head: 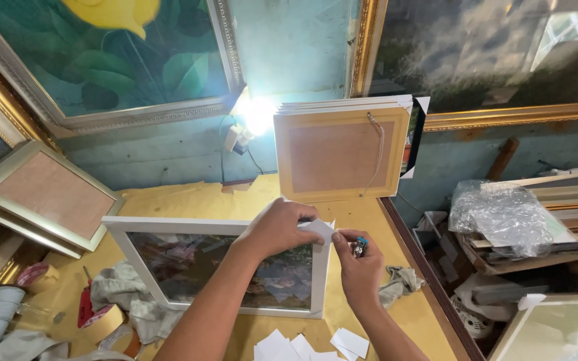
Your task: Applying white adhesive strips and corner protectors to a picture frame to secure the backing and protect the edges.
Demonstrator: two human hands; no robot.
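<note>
Both your hands meet at the white picture frame [225, 267] corner: your left hand [277, 228] pinches a white cardboard corner piece [321, 229] onto it, while your right hand [358, 262], just beside, closes on a small stapler [360, 247], seemingly ready for fixing

a yellow-covered table [362, 220] carries a white picture frame [123, 249], crumpled grey rags [123, 294], a roll of tape [100, 323], loose white paper pieces [302, 345], and a stack of frames [339, 157] stood against the wall.
</note>
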